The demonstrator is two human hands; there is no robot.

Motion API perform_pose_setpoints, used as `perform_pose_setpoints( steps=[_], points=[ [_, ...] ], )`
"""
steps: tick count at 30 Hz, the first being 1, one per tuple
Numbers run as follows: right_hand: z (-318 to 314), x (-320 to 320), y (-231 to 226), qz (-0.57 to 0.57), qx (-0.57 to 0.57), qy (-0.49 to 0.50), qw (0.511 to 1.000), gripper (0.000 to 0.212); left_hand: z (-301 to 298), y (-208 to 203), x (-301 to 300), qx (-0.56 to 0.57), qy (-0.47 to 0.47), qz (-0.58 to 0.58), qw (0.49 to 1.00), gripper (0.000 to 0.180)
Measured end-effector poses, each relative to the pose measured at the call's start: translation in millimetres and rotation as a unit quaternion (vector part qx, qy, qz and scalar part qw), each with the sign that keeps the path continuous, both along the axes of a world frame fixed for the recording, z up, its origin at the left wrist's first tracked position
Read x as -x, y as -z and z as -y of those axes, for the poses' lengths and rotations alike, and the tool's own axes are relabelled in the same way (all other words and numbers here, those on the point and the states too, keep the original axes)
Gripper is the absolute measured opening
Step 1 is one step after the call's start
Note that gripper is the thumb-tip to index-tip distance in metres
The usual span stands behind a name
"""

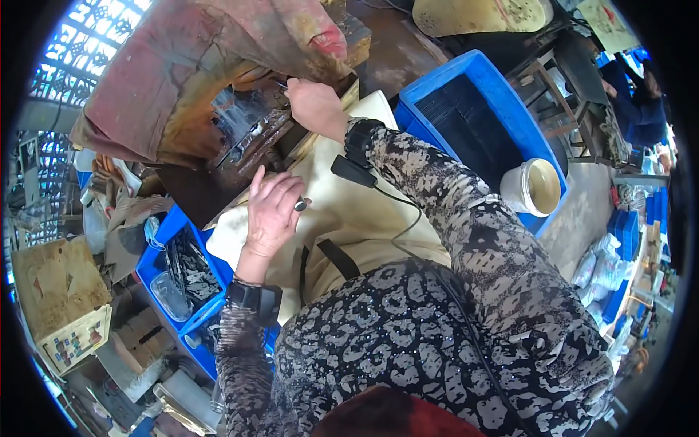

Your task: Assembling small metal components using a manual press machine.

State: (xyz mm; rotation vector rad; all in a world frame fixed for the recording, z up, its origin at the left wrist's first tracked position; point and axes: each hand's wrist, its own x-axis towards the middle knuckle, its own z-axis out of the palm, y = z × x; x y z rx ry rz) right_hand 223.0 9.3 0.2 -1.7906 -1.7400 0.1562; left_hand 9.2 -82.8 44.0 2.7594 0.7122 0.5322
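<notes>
My left hand [271, 211] is raised over the cream apron on my lap, its fingers loosely curled. A small dark metal piece [300, 205] with a shiny rounded end is tucked in it. Farther up, my right hand [317, 109] is closed at the edge of a wet, rusty machine opening [251, 135]; what its fingertips grip is hidden or too small to name. Inside the opening, a whitish blur [244, 109] like spray or smoke shows beside a brown metal rail [255, 138]. A stained reddish cloth [175, 69] drapes over the machine.
At the right stands a blue crate [466, 109] of dark, thin pieces, with a white bucket [530, 188] at its near corner. Blue bins [186, 269] with dark strips sit at the left, near a control box [73, 339]. A cable crosses my right sleeve. Another person [637, 102] is far right.
</notes>
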Motion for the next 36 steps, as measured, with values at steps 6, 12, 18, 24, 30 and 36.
perform_pose_setpoints(
  steps=[6, 12, 18, 24, 30, 36],
  points=[
    [-6, 6, 15, 0.056, -0.042, 0.025, 0.997, 0.016, -29, -22, -1, -0.061, -0.096, 0.144, 0.983, 0.03],
    [-8, -2, 6, 0.055, 0.012, 0.013, 0.998, 0.02, -119, -58, -11, -0.007, -0.24, 0.296, 0.924, 0.032],
    [-12, 10, 4, 0.051, 0.05, 0.009, 0.997, 0.024, -212, -60, 6, -0.023, -0.337, 0.301, 0.892, 0.032],
    [-9, 2, 10, 0.109, 0.033, 0.022, 0.993, 0.025, -233, -69, -6, 0.007, -0.426, 0.228, 0.875, 0.03],
    [-13, -7, 19, 0.131, 0.04, -0.005, 0.991, 0.03, -240, -70, -10, 0.076, -0.433, 0.233, 0.867, 0.046],
    [-19, -6, 23, 0.144, 0.046, -0.019, 0.988, 0.03, -199, -60, 12, 0.065, -0.408, 0.345, 0.843, 0.042]
  ],
)
